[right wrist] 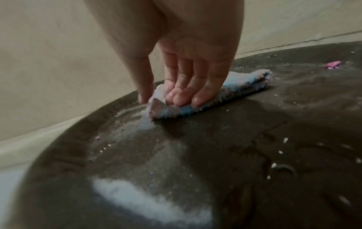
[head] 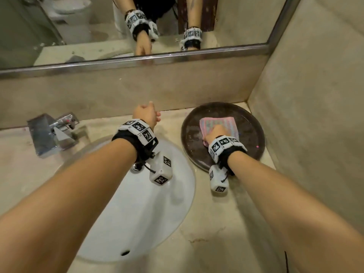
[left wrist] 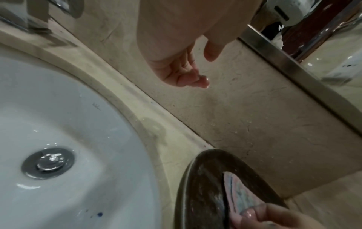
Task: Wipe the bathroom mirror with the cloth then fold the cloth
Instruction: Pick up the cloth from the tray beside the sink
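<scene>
A folded pink-and-blue cloth [head: 220,124] [right wrist: 245,80] lies on a dark, wet round tray [head: 251,125] [right wrist: 195,155] in the counter's right back corner. My right hand [head: 213,133] [right wrist: 160,99] pinches the cloth's near corner, fingers on top and thumb beside it. The left wrist view shows the cloth [left wrist: 239,193] edge-on on the tray [left wrist: 199,186]. My left hand [head: 146,113] [left wrist: 205,69] hangs over the counter near the back wall, fingers loosely curled, holding nothing. The mirror [head: 98,26] [left wrist: 342,54] spans the wall above, with a metal lower frame.
A white sink basin [head: 141,203] [left wrist: 58,124] is set into the beige counter under my left forearm. A chrome faucet [head: 53,133] stands at its back left. A beige side wall [head: 315,95] closes the right, close to the tray.
</scene>
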A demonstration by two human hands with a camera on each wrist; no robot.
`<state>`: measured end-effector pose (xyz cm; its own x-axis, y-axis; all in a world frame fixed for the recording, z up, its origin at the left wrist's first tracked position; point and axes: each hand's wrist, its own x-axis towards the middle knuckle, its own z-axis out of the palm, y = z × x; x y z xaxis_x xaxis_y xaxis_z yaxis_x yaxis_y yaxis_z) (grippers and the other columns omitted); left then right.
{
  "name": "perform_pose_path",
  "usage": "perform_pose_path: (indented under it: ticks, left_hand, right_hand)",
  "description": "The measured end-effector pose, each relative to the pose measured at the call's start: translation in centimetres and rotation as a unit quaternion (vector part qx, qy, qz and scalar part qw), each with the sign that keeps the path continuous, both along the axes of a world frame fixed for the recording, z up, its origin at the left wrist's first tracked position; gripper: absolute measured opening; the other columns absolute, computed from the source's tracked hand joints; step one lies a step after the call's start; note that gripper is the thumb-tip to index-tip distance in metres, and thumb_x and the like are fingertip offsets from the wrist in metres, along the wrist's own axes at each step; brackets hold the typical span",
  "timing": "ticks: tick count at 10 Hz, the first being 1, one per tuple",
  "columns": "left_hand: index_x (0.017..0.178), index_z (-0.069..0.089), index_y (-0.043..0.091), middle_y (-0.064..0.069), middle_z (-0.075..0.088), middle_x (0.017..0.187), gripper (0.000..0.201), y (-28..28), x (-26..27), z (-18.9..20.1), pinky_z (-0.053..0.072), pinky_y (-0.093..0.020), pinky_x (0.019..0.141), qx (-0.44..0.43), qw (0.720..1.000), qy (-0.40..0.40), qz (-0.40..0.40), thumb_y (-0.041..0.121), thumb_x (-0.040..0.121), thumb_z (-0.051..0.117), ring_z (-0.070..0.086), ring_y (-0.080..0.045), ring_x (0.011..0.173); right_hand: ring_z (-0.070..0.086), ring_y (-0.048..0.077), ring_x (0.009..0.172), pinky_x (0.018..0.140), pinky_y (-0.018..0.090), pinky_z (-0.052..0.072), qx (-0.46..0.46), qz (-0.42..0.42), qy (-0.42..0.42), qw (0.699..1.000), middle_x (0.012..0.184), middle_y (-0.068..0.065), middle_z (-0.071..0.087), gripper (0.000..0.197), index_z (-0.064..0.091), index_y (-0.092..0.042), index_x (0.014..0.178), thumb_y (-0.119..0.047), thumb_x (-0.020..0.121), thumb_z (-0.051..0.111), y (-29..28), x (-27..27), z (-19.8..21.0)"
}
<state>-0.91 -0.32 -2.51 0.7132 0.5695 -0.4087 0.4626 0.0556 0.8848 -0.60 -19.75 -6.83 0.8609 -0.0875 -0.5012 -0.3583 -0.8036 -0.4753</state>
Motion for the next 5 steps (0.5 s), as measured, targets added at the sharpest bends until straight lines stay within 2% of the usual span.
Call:
perform_pose_path:
  ticks: [1,2,3,4,5]
  left_hand:
    - [0.128,0.045,-0.001,-0.002,0.054,0.062,0.038,0.0,-0.1,0.0,0.031,-0.02,0.041,0.003,1.0,-0.012,-0.006,0.021,0.098,0.041,0.048,-0.009,0.039]
    - [0.115,0.047,0.008,-0.003,0.053,0.062,0.02,-0.1,-0.1,0.7,0.033,-0.016,0.036,0.011,1.0,-0.016,-0.023,0.015,0.097,0.042,0.048,-0.008,0.036]
    - [0.102,0.042,0.009,-0.004,0.052,0.064,0.005,-0.4,0.0,2.3,0.032,-0.012,0.03,0.018,0.998,-0.031,-0.05,0.011,0.097,0.043,0.047,-0.014,0.045]
    - [0.095,0.045,0.009,-0.003,0.054,0.066,0.002,-1.2,0.1,4.7,0.038,-0.014,0.035,0.02,0.994,-0.053,-0.096,0.011,0.096,0.047,0.048,-0.014,0.05]
    - [0.081,0.048,0.016,-0.004,0.056,0.073,0.015,-2.4,0.1,7.5,0.041,-0.018,0.043,0.021,0.983,-0.092,-0.157,0.013,0.094,0.054,0.051,-0.011,0.055]
  right_hand:
    - [0.037,0.033,0.134,0.106,0.045,0.039,-0.067,0.033,0.011,0.997,0.148,0.014,0.034,0.045,0.035,-0.005,0.141,-0.017,0.098,0.038,0.0,0.9,-1.8]
    - [0.041,0.034,0.13,0.105,0.043,0.04,-0.055,0.051,-0.002,0.997,0.146,0.011,0.037,0.05,0.037,-0.006,0.14,-0.023,0.094,0.045,-0.9,1.9,-1.0]
    - [0.052,0.033,0.118,0.096,0.034,0.043,0.033,-0.052,-0.047,0.997,0.127,0.016,0.055,0.035,0.054,-0.001,0.123,-0.014,0.091,0.05,-1.5,1.1,3.0]
    - [0.06,0.032,0.085,0.067,0.015,0.049,0.116,-0.125,-0.118,0.978,0.093,0.015,0.063,0.011,0.057,-0.011,0.093,-0.007,0.09,0.048,-2.0,1.5,6.4]
    - [0.046,0.017,0.054,0.033,0.012,0.036,0.193,-0.15,-0.167,0.955,0.061,0.001,0.05,0.029,0.047,-0.019,0.063,0.001,0.082,0.052,-2.3,2.3,10.4]
